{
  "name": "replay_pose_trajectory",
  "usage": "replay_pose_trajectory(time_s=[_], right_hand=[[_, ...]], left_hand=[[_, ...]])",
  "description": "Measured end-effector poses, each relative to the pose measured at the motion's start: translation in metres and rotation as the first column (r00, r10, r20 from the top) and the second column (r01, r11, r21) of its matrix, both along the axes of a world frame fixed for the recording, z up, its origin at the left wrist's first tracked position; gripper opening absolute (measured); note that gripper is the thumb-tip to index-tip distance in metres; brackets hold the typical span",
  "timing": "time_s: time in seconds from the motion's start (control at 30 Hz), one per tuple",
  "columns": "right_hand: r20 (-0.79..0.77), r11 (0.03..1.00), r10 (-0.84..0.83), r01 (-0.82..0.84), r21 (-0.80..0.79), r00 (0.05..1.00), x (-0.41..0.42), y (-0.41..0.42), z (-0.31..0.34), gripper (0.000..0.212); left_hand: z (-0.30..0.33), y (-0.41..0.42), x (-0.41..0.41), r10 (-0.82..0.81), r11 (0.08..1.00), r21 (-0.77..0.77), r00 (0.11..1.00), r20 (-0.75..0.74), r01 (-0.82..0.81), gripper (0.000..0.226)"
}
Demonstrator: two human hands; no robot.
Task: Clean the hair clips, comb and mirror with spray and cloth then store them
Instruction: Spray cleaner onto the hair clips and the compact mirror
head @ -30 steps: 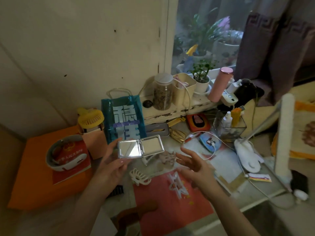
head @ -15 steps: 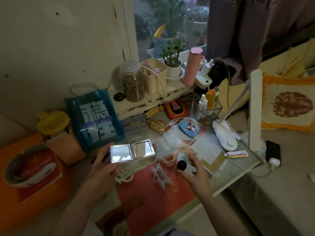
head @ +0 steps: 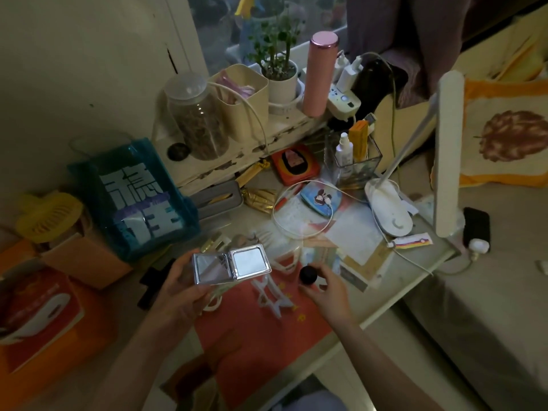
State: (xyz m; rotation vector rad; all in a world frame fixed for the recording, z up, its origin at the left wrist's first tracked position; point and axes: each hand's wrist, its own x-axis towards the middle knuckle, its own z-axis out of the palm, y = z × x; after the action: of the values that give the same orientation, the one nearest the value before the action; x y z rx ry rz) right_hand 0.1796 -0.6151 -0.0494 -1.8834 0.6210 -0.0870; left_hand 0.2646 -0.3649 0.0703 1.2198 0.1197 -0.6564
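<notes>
Two hands busy: left hand [head: 178,287] grips mirror [head: 231,264]; right hand [head: 324,287] grips dark-capped obj [head: 307,274], mostly hidden.

We see a dim, grainy scene; daylight enters through the window [head: 267,31], edges bend, and corners fall dark.

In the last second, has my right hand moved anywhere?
Yes. The right hand came down onto the black-capped bottle on the red mat.
</notes>
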Motion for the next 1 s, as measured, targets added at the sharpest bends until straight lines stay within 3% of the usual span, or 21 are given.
replay_pose_trajectory(time_s=[0.1,0.23,0.37,0.57,0.67,0.83,1.0], right_hand=[[-0.014,1.0,0.001,0.0,0.013,1.0,0.001,-0.002,0.003,0.046],[0.028,0.999,0.004,-0.005,0.036,1.0,0.001,-0.005,0.01,0.043],[0.105,0.997,0.042,-0.048,0.063,0.994,0.005,-0.012,0.023,0.03],[0.226,0.987,0.085,-0.113,0.112,0.97,0.022,-0.018,0.068,0.031],[0.29,0.973,0.12,-0.171,0.158,0.949,0.031,-0.02,0.092,0.029],[0.398,0.942,0.201,-0.289,0.172,0.895,0.048,-0.013,0.135,0.04],[0.51,0.911,0.305,-0.403,0.09,0.804,0.074,-0.005,0.185,0.052]], left_hand=[[-0.001,-0.006,0.001,-0.03,0.999,0.022,1.0,0.003,0.03,0.099],[-0.001,-0.009,0.002,0.003,0.999,0.046,1.0,-0.01,-0.003,0.065],[0.004,-0.01,0.003,-0.016,0.999,0.044,1.0,-0.006,0.016,0.098],[0.013,-0.011,0.008,0.033,0.999,0.04,0.999,-0.013,-0.032,0.11],[0.021,-0.013,0.01,0.072,0.997,0.002,0.997,0.019,-0.072,0.102],[0.041,-0.007,0.017,0.184,0.98,-0.084,0.981,0.055,-0.179,0.068],[0.079,0.004,0.034,0.262,0.956,-0.177,0.952,0.16,-0.234,0.081]])
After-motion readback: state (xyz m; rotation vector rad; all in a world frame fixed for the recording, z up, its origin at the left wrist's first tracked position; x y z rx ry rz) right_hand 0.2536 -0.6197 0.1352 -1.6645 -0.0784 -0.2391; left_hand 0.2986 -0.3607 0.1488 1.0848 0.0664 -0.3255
